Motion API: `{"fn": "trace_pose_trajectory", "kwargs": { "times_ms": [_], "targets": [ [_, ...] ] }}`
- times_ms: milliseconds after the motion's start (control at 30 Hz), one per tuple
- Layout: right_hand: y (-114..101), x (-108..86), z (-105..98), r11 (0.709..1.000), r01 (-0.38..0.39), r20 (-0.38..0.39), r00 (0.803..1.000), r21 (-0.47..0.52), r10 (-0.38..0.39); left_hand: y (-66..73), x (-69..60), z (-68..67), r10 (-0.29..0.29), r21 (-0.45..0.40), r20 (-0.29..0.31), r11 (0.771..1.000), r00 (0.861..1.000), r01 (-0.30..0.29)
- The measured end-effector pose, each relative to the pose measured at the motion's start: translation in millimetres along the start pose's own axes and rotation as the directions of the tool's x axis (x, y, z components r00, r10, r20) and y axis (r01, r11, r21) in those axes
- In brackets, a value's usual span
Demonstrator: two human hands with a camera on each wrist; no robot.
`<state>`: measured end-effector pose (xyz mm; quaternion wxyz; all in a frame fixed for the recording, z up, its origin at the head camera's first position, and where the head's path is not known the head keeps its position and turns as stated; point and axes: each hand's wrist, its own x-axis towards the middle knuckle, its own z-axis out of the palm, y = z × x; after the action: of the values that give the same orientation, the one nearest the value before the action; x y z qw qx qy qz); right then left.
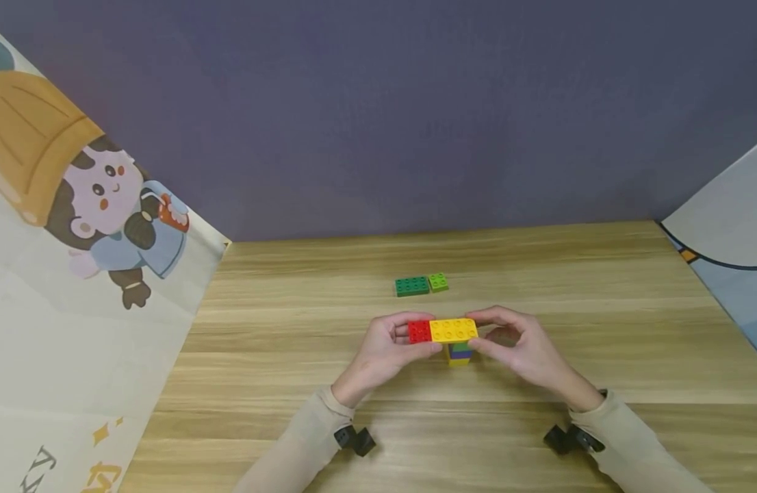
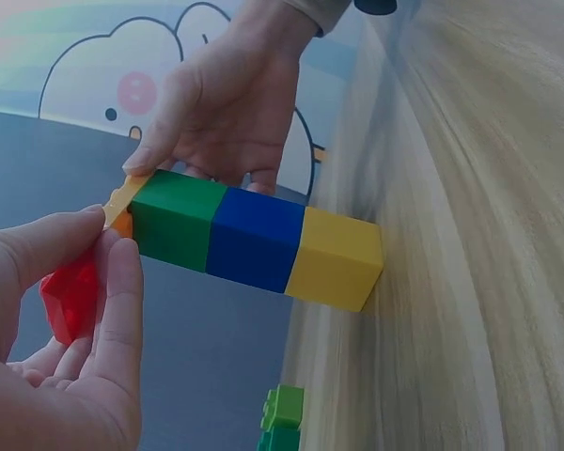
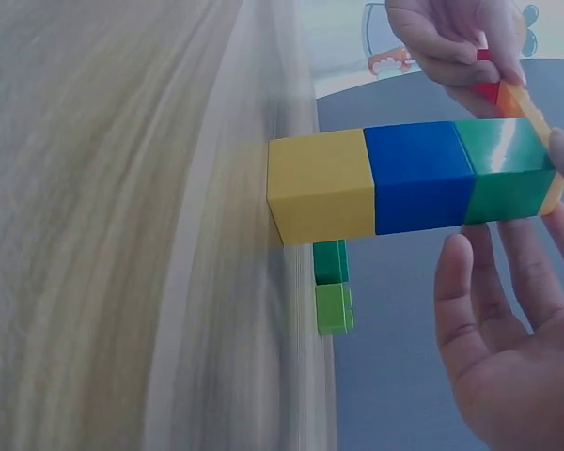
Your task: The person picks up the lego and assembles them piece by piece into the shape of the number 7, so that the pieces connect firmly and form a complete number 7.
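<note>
A yellow eight-stud brick (image 1: pixel 454 331) lies flat across the top of an upright tower. In the right wrist view the tower shows a green brick (image 3: pixel 510 171) above a blue brick (image 3: pixel 419 177), with a yellow base brick (image 3: pixel 321 188) on the table. At the left end of the long yellow brick sits a red brick (image 1: pixel 419 331). My left hand (image 1: pixel 385 350) grips the red brick and the yellow brick's near end, thumb in front, fingers behind. My right hand (image 1: pixel 526 346) pinches the yellow brick's right end between thumb and index finger, its other fingers loosely bent.
Behind the tower, a dark green brick (image 1: pixel 412 286) and a smaller lime green brick (image 1: pixel 438 282) lie side by side on the wooden table (image 1: pixel 280 329). A dark panel (image 1: pixel 415 123) rises along the back edge. Printed panels stand left and right.
</note>
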<state>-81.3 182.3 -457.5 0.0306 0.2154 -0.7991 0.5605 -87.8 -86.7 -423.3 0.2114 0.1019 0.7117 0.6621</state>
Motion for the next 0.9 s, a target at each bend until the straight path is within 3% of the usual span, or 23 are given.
{"fn": "trace_pose_trajectory", "kwargs": {
  "times_ms": [333,700,900],
  "targets": [
    [4.8,3.2,-7.6,0.999,0.032,0.025,0.999,-0.015,-0.032,0.7,5.5,1.8,0.016,0.005,-0.001,1.0,1.0,-0.016],
    [9.8,5.0,-13.5,0.999,-0.031,0.033,0.999,0.021,0.031,-1.0,6.5,2.9,0.012,-0.003,-0.002,1.0,1.0,-0.012],
    [8.7,11.0,-15.2,0.998,-0.008,0.043,0.999,0.062,0.005,-1.0,5.4,2.9,0.002,-0.004,-0.01,1.0,1.0,-0.002]
  ]
}}
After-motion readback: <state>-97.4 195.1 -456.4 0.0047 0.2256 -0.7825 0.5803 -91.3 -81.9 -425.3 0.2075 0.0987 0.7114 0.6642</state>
